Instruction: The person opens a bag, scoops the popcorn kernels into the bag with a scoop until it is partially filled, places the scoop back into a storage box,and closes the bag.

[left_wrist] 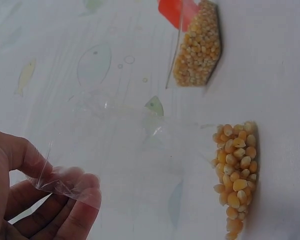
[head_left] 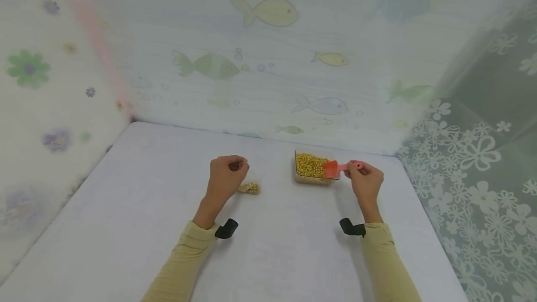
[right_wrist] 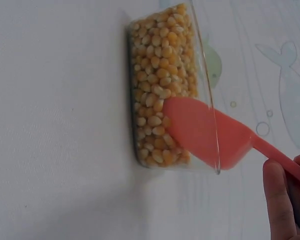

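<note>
Between thumb and fingers my left hand pinches the upper edge of a clear plastic bag. Corn kernels fill the bag's bottom, which rests on the table. To the right stands a clear rectangular container holding yellow corn kernels. My right hand grips the handle of a pink-red scoop. The scoop's blade dips into the corn at the container's right side, tilted over its rim.
A white-covered table lies beneath both hands. Behind it hangs a pale curtain printed with fish. Flowered sheets close in the left and right sides.
</note>
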{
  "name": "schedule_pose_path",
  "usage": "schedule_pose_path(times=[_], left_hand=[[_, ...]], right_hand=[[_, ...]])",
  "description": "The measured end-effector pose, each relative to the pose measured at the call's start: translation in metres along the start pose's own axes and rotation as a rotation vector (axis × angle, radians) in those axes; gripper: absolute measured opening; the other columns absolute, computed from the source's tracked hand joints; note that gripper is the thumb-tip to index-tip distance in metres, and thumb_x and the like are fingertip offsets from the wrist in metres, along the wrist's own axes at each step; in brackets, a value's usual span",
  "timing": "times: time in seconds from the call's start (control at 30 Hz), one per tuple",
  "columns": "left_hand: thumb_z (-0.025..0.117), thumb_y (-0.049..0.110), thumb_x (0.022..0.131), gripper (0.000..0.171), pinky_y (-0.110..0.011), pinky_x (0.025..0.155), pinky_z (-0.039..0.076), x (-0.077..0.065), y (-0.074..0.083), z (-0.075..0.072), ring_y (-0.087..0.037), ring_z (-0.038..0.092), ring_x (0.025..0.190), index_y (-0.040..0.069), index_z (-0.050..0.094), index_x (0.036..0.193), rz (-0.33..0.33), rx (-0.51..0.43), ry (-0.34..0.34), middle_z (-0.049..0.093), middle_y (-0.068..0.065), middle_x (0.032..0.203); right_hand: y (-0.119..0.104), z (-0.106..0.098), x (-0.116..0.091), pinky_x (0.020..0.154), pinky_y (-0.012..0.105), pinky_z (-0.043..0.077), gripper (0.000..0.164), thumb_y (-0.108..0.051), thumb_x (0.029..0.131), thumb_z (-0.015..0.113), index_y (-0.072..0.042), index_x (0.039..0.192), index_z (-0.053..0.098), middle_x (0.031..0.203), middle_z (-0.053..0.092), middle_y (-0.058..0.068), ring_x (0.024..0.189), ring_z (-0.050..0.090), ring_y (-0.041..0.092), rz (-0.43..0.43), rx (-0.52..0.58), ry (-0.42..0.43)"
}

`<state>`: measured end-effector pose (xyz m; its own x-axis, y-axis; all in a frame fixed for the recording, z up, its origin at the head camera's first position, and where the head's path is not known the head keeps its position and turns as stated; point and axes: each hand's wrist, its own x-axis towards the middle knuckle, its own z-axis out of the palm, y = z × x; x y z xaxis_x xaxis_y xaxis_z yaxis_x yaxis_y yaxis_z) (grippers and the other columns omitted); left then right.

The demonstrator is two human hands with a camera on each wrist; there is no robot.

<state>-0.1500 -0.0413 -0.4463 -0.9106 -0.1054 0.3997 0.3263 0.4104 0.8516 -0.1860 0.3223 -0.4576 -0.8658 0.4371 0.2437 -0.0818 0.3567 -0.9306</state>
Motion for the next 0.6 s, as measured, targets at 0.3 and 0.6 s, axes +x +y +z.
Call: schedule_pose_path(times=[0.3,0.6], left_hand=[[0.067,0.004,0.09,0.013,-0.033,0.065,0.058,0.001,-0.002,-0.003,-0.02,0.069,0.067,-0.003,0.079,0.092,0.016,0.007,0.01,0.075,-0.012,0.078],[0.067,0.005,0.09,0.014,-0.033,0.066,0.058,0.002,-0.004,-0.004,-0.02,0.07,0.068,-0.003,0.078,0.094,0.003,0.001,0.005,0.075,-0.013,0.079]], right_hand=[[0.008,-0.003,0.001,0.074,0.018,0.057,0.036,-0.014,0.096,0.069,0.009,0.123,0.067,0.097,0.071,0.007,0.074,0.071,0.001,0.251,0.12,-0.022],[0.018,-0.006,0.005,0.078,0.019,0.057,0.038,-0.016,0.098,0.067,0.006,0.13,0.062,0.088,0.068,-0.004,0.077,0.072,0.003,0.442,0.271,-0.017]])
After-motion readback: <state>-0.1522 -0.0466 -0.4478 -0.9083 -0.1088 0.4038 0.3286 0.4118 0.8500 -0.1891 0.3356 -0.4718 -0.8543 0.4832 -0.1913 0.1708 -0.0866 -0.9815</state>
